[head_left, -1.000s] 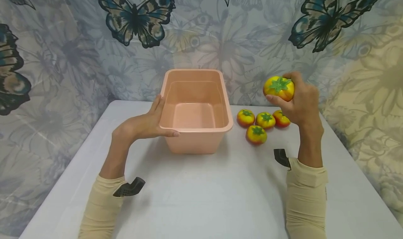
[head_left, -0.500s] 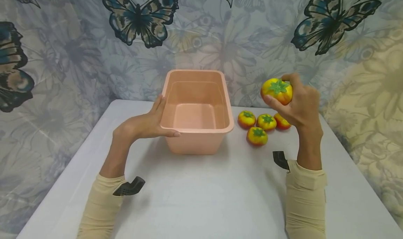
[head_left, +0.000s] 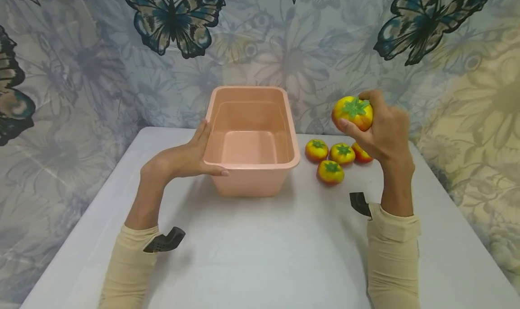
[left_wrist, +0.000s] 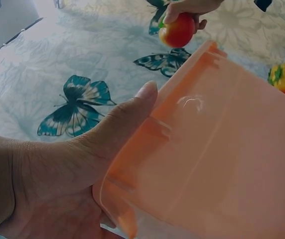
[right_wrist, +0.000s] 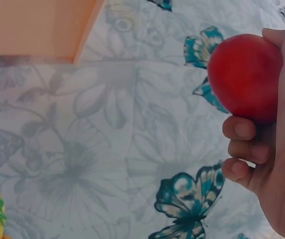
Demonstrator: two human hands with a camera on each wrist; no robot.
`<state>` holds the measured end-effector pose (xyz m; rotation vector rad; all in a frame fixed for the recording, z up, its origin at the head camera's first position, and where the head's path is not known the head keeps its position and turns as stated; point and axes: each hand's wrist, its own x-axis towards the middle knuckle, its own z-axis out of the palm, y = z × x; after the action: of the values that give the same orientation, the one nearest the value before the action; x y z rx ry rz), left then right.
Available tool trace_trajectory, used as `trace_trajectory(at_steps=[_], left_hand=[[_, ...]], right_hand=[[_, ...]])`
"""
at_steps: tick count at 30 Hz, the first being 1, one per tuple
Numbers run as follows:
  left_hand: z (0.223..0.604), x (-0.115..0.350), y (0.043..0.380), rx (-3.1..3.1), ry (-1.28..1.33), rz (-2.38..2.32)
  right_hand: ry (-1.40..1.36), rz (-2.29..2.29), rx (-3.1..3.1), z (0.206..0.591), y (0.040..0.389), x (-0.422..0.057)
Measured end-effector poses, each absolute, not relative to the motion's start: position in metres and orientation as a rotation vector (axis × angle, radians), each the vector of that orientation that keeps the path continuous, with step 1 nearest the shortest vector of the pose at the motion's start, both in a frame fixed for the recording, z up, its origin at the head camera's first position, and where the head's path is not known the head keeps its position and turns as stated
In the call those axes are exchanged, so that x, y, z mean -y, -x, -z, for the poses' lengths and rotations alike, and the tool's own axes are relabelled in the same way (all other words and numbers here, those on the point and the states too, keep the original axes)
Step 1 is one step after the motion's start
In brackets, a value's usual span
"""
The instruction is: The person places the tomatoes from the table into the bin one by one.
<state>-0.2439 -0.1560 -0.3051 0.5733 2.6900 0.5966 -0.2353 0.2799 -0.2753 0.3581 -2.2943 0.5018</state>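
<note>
In the head view, the person's left hand (head_left: pixel 178 162) rests with straight thumb and fingers spread around the near-left corner of the tub (head_left: pixel 252 183); an uneven push there could slide it right into the loose fruits (head_left: pixel 330 172) just beside it. The hands are well apart. The right hand (head_left: pixel 387 128) grips one fruit (head_left: pixel 345 108) above the table's far right.

In the left wrist view, the thumb lies along the rim, the fingers mostly hidden; a one-corner hold could let the tub swivel.

In the right wrist view, the fruit looks smooth and round, its left side uncovered; a loosened grip could drop it, scattering the others.
</note>
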Motion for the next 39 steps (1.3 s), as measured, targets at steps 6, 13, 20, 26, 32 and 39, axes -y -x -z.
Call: trace_trajectory(at_steps=[6,13,20,26,32,39], left_hand=[[0.305,0.159,0.25,-2.658,-0.572,-0.645],[0.303,0.16,0.25,-2.66,-0.574,-0.662],[0.301,0.158,0.248,-2.684,-0.577,-0.623],[0.302,0.158,0.247,-2.679,-0.614,-0.595],[0.304,0.16,0.249,-2.69,-0.643,-0.571],[0.304,0.162,0.249,-2.694,-0.632,-0.572]], right_hand=[[-0.34,-0.519,2.459,0.275,0.235,-0.279],[-0.39,-0.534,2.574,0.271,0.234,-0.269],[-0.55,-0.527,2.593,0.271,0.235,-0.255],[-0.66,-0.65,2.778,0.278,0.237,-0.24],[-0.912,-0.602,2.638,0.289,0.242,-0.225],[-1.048,-0.57,2.566,0.292,0.243,-0.215]])
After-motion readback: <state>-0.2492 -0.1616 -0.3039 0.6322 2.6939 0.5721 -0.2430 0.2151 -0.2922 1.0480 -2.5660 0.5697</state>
